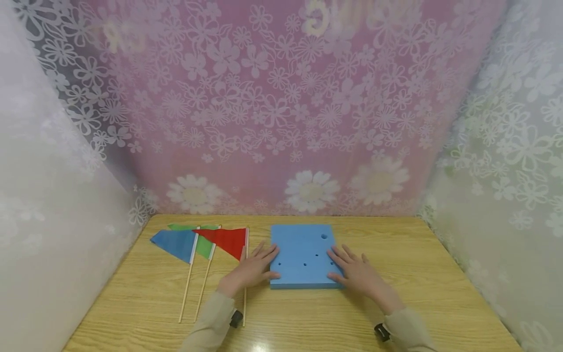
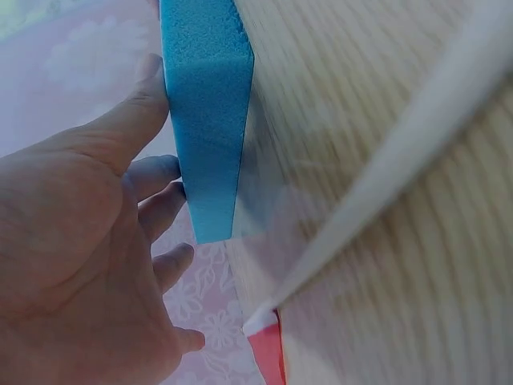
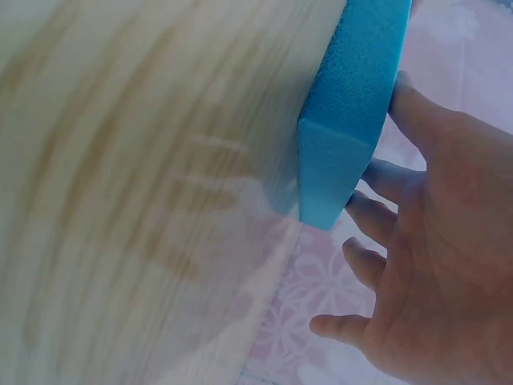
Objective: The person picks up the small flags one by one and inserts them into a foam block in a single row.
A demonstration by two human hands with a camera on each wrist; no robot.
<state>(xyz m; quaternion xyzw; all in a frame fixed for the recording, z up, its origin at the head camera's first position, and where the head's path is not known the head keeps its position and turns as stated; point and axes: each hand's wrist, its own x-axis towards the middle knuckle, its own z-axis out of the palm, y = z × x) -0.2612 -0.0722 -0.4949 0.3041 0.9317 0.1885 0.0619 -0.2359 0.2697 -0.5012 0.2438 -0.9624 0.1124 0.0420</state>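
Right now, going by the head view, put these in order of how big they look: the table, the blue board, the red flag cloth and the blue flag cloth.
Largest to smallest:
1. Table
2. Blue board
3. Red flag cloth and blue flag cloth: too alike to rank.
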